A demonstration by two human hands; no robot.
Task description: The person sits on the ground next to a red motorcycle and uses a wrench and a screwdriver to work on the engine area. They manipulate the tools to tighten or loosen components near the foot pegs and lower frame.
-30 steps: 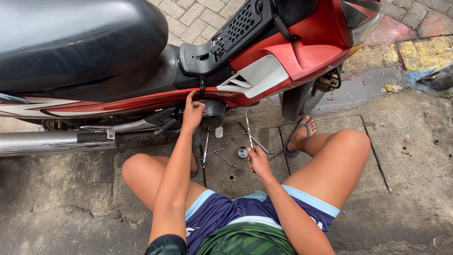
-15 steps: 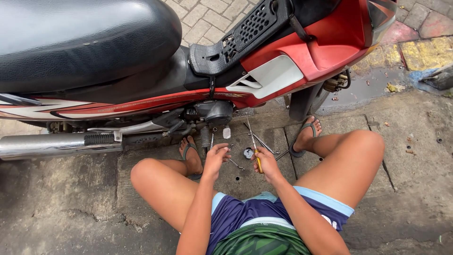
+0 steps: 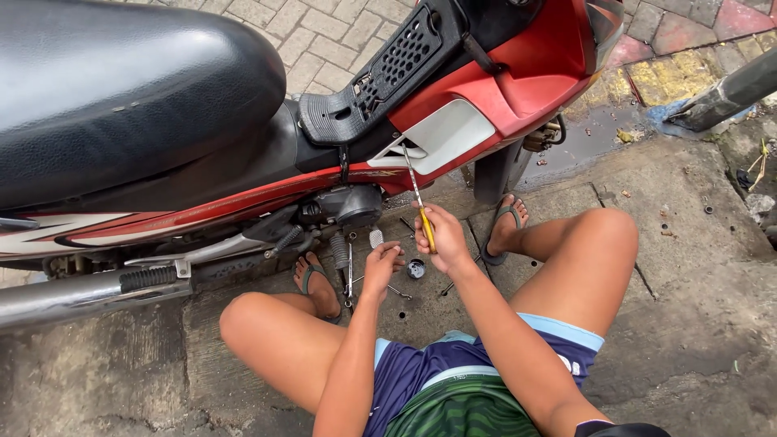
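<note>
Meanwhile right hand [image 3: 441, 239] grips a yellow screwdriver [image 3: 419, 202] near the motorbike [image 3: 486, 89]; left hand [image 3: 380, 263] loosely curled above scattered tools [image 3: 396, 291]

A long screwdriver with a yellow plastic handle and a thin bright steel shaft [image 3: 422, 212] is held in the right hand [image 3: 441, 239], whose fingers wrap around the handle. The tool stands nearly upright, tilted slightly, with its shaft running up and a little left, the tip ending by the white side panel of the red motorcycle [image 3: 437, 137]. The left hand [image 3: 380, 263] hangs just beside it, lower and to the left, fingers curled loosely, above the grey concrete ground [image 3: 421, 311].
</note>
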